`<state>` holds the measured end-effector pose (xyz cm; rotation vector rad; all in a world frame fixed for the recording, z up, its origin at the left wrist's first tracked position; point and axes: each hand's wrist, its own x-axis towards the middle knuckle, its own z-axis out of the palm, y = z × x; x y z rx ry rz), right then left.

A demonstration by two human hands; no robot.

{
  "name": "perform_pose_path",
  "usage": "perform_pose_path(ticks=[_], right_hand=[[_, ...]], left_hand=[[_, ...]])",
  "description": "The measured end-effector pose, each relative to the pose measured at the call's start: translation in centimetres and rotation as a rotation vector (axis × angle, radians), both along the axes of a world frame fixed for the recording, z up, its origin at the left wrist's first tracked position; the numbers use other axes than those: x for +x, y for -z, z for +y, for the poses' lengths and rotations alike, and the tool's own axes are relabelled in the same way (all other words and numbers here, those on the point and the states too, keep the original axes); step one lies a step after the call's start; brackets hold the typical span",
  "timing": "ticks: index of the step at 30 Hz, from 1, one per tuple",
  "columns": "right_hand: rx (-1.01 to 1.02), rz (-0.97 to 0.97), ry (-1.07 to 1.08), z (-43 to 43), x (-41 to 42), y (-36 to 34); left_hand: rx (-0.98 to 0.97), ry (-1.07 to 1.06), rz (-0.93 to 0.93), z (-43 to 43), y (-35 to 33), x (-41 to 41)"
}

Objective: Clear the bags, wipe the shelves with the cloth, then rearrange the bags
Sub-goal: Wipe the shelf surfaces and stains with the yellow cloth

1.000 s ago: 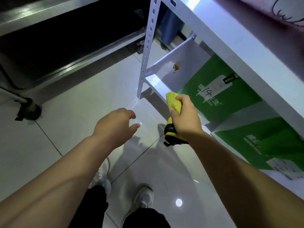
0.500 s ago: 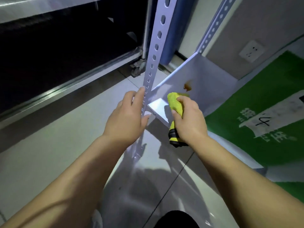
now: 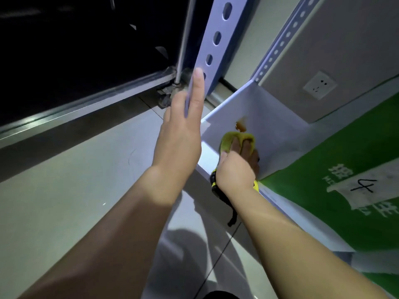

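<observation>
At the left front corner of the white metal shelf [image 3: 269, 108], my right hand [image 3: 236, 167] grasped a bunched yellow cloth [image 3: 230, 139]. My fingers [image 3: 246, 147] were curved over it, pressing it onto the shelf, and its black-trimmed tail hung off the front edge below my wrist. A small brown stain [image 3: 240, 126] lay just beyond the cloth's far edge, straight ahead of my fingertips toward the back of the shelf. I judged a short push away from me would cover it. My left hand [image 3: 179, 134] was released, fingers straight, resting against the perforated upright post [image 3: 216, 39]. A green bag [image 3: 345, 169] labelled 4 lay just beside my right wrist.
</observation>
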<state>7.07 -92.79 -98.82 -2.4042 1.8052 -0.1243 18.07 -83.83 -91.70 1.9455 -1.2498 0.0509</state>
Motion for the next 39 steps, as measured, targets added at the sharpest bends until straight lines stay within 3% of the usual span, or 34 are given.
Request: perform_pose_path(ticks=[13, 17, 26, 34, 36, 39], right_hand=[[-0.092, -0.143, 0.248, -9.5, 3.6, -0.2], [-0.097, -0.063, 0.043, -11.6, 4.6, -0.9], [-0.023, -0.299, -0.551, -2.3, 1.2, -0.4], [-0.100, -0.099, 0.109, -11.6, 3.4, -0.5], [-0.089, -0.045, 0.143, -12.0, 4.6, -0.5], [-0.083, -0.077, -0.026, -9.6, 5.4, -0.7]], left_hand=[[-0.054, 0.054, -0.018, -0.1, 1.6, 0.6], [-0.086, 0.037, -0.032, -0.2, 2.3, 0.8], [-0.082, 0.043, 0.015, -0.2, 2.1, 1.1], [-0.121, 0.066, 0.029, -0.1, 2.2, 1.1], [-0.135, 0.063, 0.044, -0.2, 2.4, 1.1], [-0.136, 0.054, 0.054, -0.3, 2.4, 1.2]])
